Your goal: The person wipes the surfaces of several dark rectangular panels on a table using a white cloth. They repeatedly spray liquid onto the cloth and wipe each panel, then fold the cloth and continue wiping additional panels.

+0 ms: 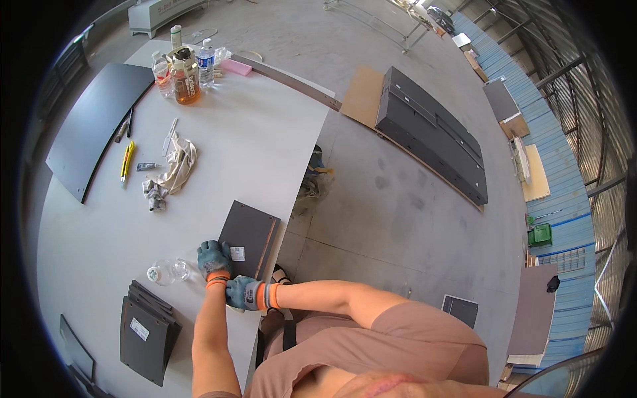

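A dark grey rectangular panel (247, 229) with a white label and a copper-brown strip along its right side lies at the table's near right edge. Over its left edge, my left hand (213, 258), in a grey-green glove with an orange cuff, bends its fingers around the board. My right hand (243, 292), gloved alike, is closed at the panel's near end, just below the left wrist. A bit of something whitish shows under it; what the fingers hold is hidden. Left of my hands a clear plastic bottle (168, 272) lies on its side.
The white table (232, 146) also bears a stack of dark panels (147, 331), a large dark board (99, 126), a yellow utility knife (127, 161), a crumpled cloth (179, 166) and several bottles (186, 79). Beyond its right edge, long dark panels (431, 132) lie on cardboard on the floor.
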Available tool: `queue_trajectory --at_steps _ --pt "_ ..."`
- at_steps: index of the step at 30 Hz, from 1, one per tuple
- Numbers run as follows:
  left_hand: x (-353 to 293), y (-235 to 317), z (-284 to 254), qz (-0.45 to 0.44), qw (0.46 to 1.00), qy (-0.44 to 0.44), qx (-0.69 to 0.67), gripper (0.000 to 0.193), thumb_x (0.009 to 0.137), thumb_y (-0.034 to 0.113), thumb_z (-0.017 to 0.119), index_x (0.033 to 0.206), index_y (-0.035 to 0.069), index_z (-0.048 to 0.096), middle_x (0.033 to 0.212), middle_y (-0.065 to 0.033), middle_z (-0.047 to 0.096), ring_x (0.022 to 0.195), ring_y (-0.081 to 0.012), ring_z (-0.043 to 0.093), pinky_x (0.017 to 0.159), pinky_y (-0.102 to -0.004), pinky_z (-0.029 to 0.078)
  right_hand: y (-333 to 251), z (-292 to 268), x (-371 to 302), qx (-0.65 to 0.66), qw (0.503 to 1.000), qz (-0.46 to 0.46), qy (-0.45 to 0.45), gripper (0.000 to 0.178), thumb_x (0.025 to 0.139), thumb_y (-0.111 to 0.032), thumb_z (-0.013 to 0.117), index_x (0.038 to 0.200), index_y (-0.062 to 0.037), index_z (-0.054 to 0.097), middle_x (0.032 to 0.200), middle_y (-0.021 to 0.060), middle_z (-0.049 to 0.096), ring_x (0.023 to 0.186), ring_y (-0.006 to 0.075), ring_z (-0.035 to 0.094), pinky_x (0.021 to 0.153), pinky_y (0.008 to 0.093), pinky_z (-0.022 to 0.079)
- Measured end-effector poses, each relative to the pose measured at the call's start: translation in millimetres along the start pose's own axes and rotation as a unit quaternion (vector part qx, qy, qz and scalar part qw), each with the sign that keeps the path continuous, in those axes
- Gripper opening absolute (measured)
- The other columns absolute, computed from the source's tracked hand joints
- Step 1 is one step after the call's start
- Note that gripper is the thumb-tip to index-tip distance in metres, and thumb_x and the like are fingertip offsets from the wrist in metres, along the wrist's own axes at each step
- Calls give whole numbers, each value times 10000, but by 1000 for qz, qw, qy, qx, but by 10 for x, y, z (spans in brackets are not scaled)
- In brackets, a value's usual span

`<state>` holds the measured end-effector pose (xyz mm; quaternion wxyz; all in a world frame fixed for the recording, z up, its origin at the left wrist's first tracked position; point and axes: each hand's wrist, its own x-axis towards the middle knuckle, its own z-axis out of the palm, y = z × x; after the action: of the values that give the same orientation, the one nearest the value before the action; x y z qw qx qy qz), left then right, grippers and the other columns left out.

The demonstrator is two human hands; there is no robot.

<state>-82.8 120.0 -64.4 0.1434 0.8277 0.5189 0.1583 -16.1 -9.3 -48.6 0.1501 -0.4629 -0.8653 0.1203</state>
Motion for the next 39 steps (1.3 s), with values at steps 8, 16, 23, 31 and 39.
queue_trajectory --at_steps 8,16,23,31,39 --pt "-21 -71 -27 -15 1000 6 -9 283 925 338 707 893 58 683 1002 -168 672 968 -371 630 864 -477 533 -379 -177 -350 71 973 137 -171 144 807 -149 675 925 -146 759 918 83 728 911 328 709 797 458 562" --pt "-25 89 -104 -37 999 33 -22 346 932 349 704 1062 28 702 1164 -202 662 1107 -392 624 932 -487 532 -34 -718 -1314 480 740 467 66 240 920 -168 710 1132 -62 751 1080 58 766 988 198 680 868 342 552" --pt "-664 1539 -240 103 919 153 -347 567 974 300 650 1410 -41 525 1427 -283 553 1313 -457 539 1118 -471 440 343 -904 -1581 588 523 515 341 197 906 -46 712 1098 -16 741 1032 36 747 904 167 707 807 319 567" --pt "-1458 1884 -353 -44 829 -153 -537 547 1023 224 657 1453 -68 484 1371 -229 624 1241 -337 630 1089 -405 471 529 -2249 -1650 407 634 460 469 327 924 -75 719 1237 20 708 1140 69 743 976 175 700 900 347 581" --pt "-1381 1223 -461 50 930 -247 -269 382 999 377 631 1186 48 681 1070 -203 722 902 -373 699 828 -454 539 126 -2201 -1156 631 607 383 294 269 975 -75 612 1228 -12 677 1078 3 664 967 106 635 853 281 526"
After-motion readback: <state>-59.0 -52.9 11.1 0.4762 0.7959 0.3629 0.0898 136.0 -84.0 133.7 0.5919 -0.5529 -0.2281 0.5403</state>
